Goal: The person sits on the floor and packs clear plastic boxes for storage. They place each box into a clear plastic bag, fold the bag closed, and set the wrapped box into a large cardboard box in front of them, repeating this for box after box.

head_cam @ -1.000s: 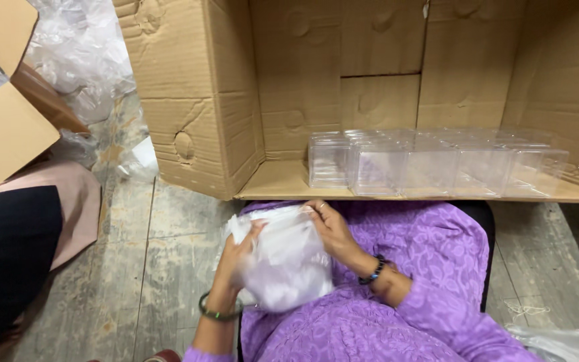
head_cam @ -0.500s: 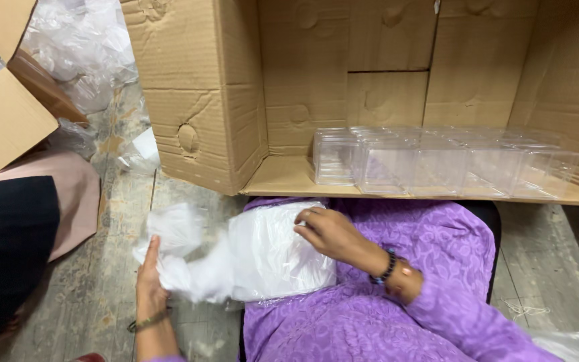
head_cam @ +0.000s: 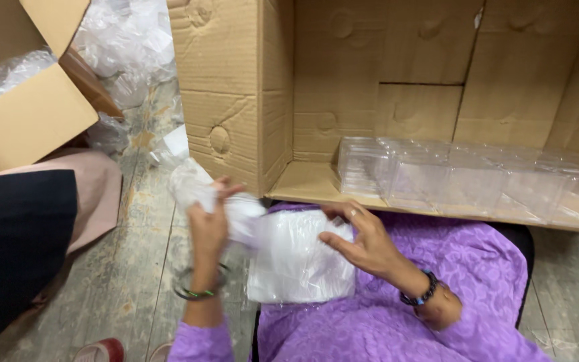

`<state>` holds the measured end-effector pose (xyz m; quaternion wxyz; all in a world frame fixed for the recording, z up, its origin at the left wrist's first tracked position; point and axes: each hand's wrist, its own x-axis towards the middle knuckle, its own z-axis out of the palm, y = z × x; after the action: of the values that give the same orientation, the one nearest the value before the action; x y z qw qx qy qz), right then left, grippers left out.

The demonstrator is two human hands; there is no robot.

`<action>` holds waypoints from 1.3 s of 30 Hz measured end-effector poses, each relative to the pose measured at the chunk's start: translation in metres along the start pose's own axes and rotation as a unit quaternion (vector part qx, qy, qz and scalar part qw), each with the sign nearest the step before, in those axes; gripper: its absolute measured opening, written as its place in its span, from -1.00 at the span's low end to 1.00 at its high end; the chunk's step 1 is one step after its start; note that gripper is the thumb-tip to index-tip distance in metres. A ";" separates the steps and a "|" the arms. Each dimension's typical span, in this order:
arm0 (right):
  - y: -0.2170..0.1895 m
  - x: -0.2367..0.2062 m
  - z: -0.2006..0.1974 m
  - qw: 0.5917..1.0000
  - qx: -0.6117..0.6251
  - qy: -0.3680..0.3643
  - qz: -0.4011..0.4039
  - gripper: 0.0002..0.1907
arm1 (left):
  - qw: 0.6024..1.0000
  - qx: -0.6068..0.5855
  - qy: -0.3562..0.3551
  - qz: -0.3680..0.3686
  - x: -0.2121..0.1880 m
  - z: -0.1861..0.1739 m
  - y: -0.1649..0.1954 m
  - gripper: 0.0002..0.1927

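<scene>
A white plastic-wrapped pack [head_cam: 301, 265], roughly square and flat, lies on the person's lap over the purple dress [head_cam: 437, 295], just in front of the open side of the big cardboard box [head_cam: 397, 74]. It lies flat, broad face up. Its loose wrapping is drawn out to the left, so pack and wrapping together run left to right across the lap, with the open, bunched end pointing left, toward the wooden floor [head_cam: 135, 268].

The left hand [head_cam: 208, 224] is closed in a fist around the bunched end of the wrapping and lifts it a little off the pack. The right hand [head_cam: 363, 241] rests on the pack's right upper edge with fingers spread and slightly curled, pressing it down; it pinches nothing that I can see.

The step in hand looks like stripping the wrapping off the pack. What comes next would seem to call for a steady pull to the left while the right hand keeps the pack from sliding, since the film is thin and may tear or drag the contents along.

Inside the box, a row of clear plastic containers [head_cam: 464, 177] stands along its lower flap. At far left sit another person's dark and pink clothing [head_cam: 28, 234], a second cardboard box [head_cam: 21, 114] and heaps of clear plastic bags [head_cam: 122, 47].
</scene>
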<state>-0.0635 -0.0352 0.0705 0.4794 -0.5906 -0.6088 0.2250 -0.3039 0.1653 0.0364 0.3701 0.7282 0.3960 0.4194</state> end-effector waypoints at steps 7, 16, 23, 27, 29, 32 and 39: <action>-0.003 -0.001 0.016 0.930 0.341 0.070 0.116 -0.61 | 0.967 -0.242 -0.079 -0.027 -0.058 0.077 0.114 -0.50; 0.022 -0.039 -0.035 0.945 0.289 0.130 0.076 -0.70 | 0.964 -0.222 -0.117 -0.085 -0.080 0.128 0.099 -0.78; 0.039 -0.046 -0.037 0.915 0.305 0.186 0.188 -0.86 | 0.920 -0.355 -0.165 -0.038 -0.066 0.134 0.119 -0.71; 0.040 -0.049 -0.032 0.915 0.342 0.157 0.146 -0.85 | 0.937 -0.299 -0.144 -0.112 -0.068 0.136 0.120 -0.85; 0.038 -0.051 -0.036 0.911 0.371 0.099 0.149 -0.81 | 0.936 -0.296 -0.165 -0.092 -0.071 0.138 0.117 -0.89; 0.035 -0.053 -0.040 0.929 0.320 0.140 0.124 -0.87 | 0.940 -0.288 -0.166 -0.082 -0.073 0.140 0.112 -0.78; 0.022 -0.051 -0.035 0.934 0.279 0.179 0.132 -0.89 | 0.927 -0.312 -0.200 -0.057 -0.074 0.142 0.110 -0.80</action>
<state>-0.0305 -0.0888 0.0515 0.6915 -0.5390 -0.3424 0.3377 -0.1708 0.0250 0.0557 0.6734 0.6207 0.2038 0.3460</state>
